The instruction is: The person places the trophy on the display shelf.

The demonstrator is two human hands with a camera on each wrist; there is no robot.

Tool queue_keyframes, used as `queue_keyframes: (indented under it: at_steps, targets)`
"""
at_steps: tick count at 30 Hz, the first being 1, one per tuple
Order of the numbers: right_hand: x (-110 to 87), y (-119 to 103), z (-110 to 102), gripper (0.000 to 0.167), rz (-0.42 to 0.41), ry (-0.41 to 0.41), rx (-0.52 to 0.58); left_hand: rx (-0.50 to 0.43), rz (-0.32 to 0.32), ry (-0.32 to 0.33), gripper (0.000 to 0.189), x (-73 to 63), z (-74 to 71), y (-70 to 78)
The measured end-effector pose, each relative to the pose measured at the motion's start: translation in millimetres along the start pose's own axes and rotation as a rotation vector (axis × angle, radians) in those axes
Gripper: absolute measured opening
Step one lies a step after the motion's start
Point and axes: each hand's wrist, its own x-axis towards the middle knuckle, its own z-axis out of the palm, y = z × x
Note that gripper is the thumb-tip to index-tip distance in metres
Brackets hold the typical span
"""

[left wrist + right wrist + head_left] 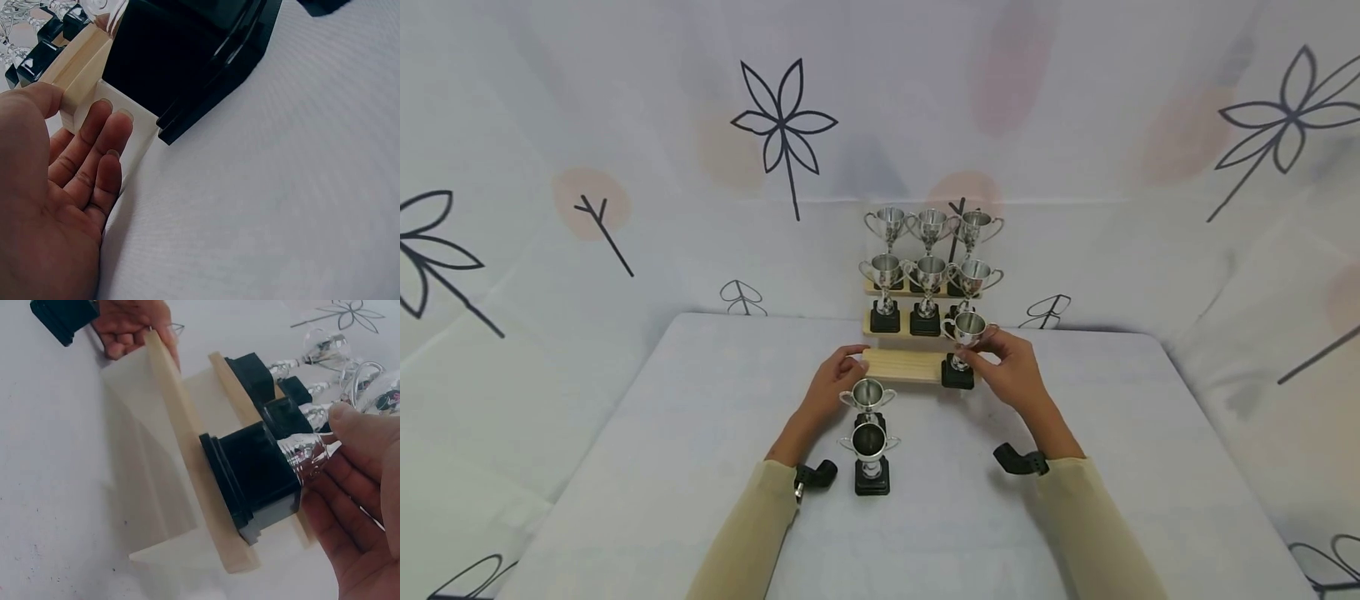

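My right hand [1013, 373] pinches the stem of a small silver trophy cup [958, 374] with a black base. That base stands on the right end of the lowest wooden step of a tiered stand [901, 365]. In the right wrist view the trophy's base [256, 475] touches the board, close to its end. My left hand [835, 385] grips the left end of the same step. The left wrist view shows the thumb [44, 99] on the wood and the fingers against the white side below it.
Several matching trophies stand in rows on the middle step [897, 323] and top step [868, 287]. Two more trophies, a farther one [868, 395] and a nearer one [872, 477], stand on the white-covered table [700, 467] near my left hand. A patterned cloth [662, 125] hangs behind.
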Motion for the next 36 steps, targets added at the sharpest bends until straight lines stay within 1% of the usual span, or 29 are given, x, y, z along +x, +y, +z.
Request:
queue_keyframes:
  at_steps: [8,18,22,27,31,34,36]
  targets:
    - [-1.2,1.1,0.0,0.012,0.045,0.047,-0.014,-0.002,-0.001,-0.012,0.042,0.6,0.3,0.4]
    - [-2.0,3.1,3.1,0.011,0.103,0.075,-0.092,0.021,0.001,-0.005,0.042,0.5,0.9,1.0]
    - [-2.6,2.4,4.1,0.011,0.098,0.088,-0.088,0.003,0.000,0.003,0.041,-0.4,1.4,1.0]
    - [-2.7,3.4,3.7,0.013,0.062,0.103,-0.064,-0.015,0.013,0.014,0.041,-0.5,2.3,-0.1]
    - [-2.3,6.3,0.8,0.021,0.035,0.119,-0.038,-0.019,0.015,0.015,0.041,-0.1,2.5,-0.7]
    - [-3.0,7.3,-2.3,0.029,0.050,0.128,-0.030,-0.013,0.013,0.013,0.041,-0.2,1.9,-0.4]
    - [-4.1,7.0,-4.4,0.029,0.064,0.137,-0.037,-0.003,0.010,0.011,0.041,-0.4,1.2,0.4]
